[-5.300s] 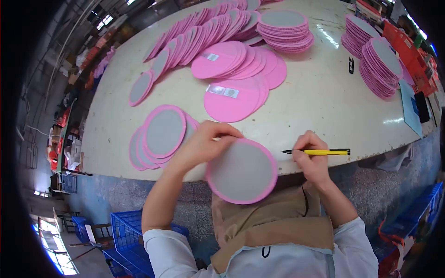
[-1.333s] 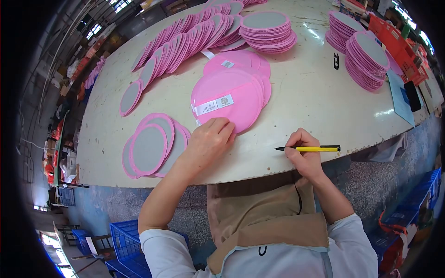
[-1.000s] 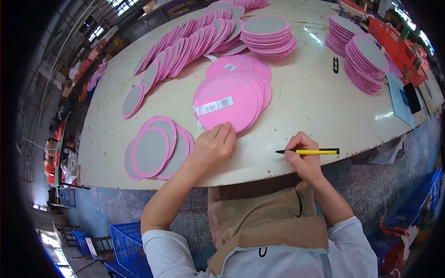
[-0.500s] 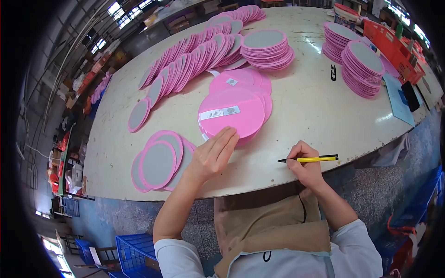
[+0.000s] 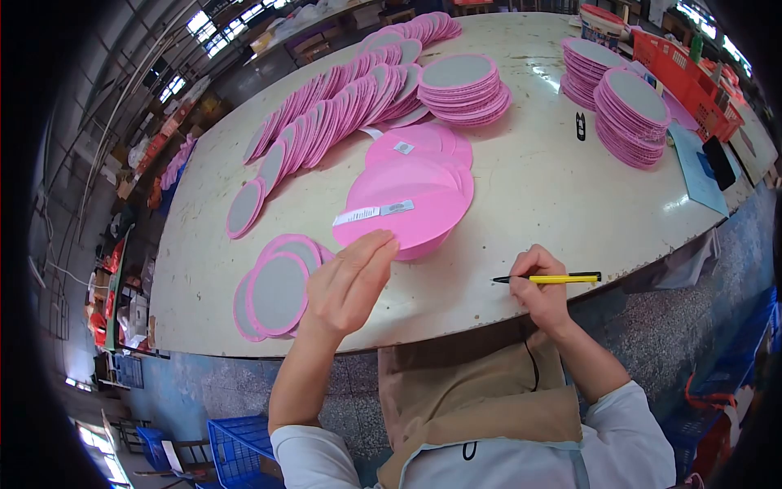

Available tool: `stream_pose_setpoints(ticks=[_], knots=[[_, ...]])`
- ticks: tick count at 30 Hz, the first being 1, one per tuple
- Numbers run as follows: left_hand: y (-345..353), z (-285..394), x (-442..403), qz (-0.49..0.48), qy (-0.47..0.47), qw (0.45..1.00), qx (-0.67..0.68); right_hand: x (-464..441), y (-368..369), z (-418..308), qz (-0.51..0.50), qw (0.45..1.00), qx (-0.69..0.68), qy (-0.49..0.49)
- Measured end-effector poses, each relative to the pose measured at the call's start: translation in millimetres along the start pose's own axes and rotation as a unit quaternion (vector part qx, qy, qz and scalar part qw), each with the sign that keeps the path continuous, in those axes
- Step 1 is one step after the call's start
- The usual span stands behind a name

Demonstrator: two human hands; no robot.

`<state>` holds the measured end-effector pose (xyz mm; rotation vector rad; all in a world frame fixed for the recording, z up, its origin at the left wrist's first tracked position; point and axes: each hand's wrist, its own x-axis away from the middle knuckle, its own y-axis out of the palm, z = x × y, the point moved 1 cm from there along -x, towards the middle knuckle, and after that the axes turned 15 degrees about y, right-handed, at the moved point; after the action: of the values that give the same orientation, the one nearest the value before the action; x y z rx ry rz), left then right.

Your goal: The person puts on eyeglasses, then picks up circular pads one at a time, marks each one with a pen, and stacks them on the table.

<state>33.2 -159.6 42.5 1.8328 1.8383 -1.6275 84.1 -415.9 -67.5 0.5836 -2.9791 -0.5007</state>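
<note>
At lower left, overlapping grey-centred round pads lie on the table. Beside them, the left hand's fingers press together at the near edge of a labelled pink round pad, mid-frame; its thumb is hidden, so I cannot tell whether it grips. Right of centre, the right hand pinches a yellow pen.

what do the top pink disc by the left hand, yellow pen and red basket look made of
Pink disc: probably matte fabric, given its soft look and the seam-like line across it; fibre unclear.
Yellow pen: likely smooth plastic, judging by its even, bright barrel.
Red basket: probably moulded plastic, from its slotted wall; finish unclear.
</note>
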Motion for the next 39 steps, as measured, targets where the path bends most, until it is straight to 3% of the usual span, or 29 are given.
stream_pose_setpoints(ticks=[2,4,6,7,9,11,13,21,35,37,39], knots=[[-18.3,3.5,-14.7,0.006,-0.031,0.999,0.010,6.2,1.0,-5.1,-0.004,0.999,-0.034,0.008],[-37.2,4.7,-33.8,-0.025,-0.183,0.973,0.136,15.5,9.6,-24.3,-0.037,0.997,-0.061,-0.031],[-42.0,6.0,-41.0,-0.051,-0.331,0.906,0.258,23.4,19.8,-42.5,-0.067,0.992,-0.086,-0.068],[-37.1,6.6,-39.6,-0.052,-0.338,0.902,0.263,25.8,26.6,-48.6,-0.072,0.991,-0.065,-0.091],[-18.3,8.4,-34.4,-0.167,-0.417,0.807,0.384,26.2,35.7,-50.8,-0.079,0.991,-0.040,-0.102],[-0.8,12.6,-24.6,-0.274,-0.474,0.677,0.492,22.9,41.4,-45.9,-0.074,0.988,0.120,-0.059],[17.2,18.1,-6.5,-0.283,-0.480,0.656,0.509,13.9,46.6,-29.0,-0.046,0.979,0.196,-0.022],[48.5,29.3,24.5,-0.297,-0.527,0.546,0.580,7.9,45.0,1.7,-0.029,0.965,0.258,0.037],[48.5,31.6,24.9,-0.278,-0.550,0.507,0.603,4.8,46.8,6.2,-0.057,0.947,0.315,0.011],[47.9,32.0,26.3,-0.280,-0.550,0.510,0.599,3.9,44.8,7.4,-0.069,0.945,0.320,0.003],[47.4,36.6,33.2,-0.258,-0.525,0.553,0.593,3.6,38.6,16.4,-0.057,0.968,0.245,-0.007]])
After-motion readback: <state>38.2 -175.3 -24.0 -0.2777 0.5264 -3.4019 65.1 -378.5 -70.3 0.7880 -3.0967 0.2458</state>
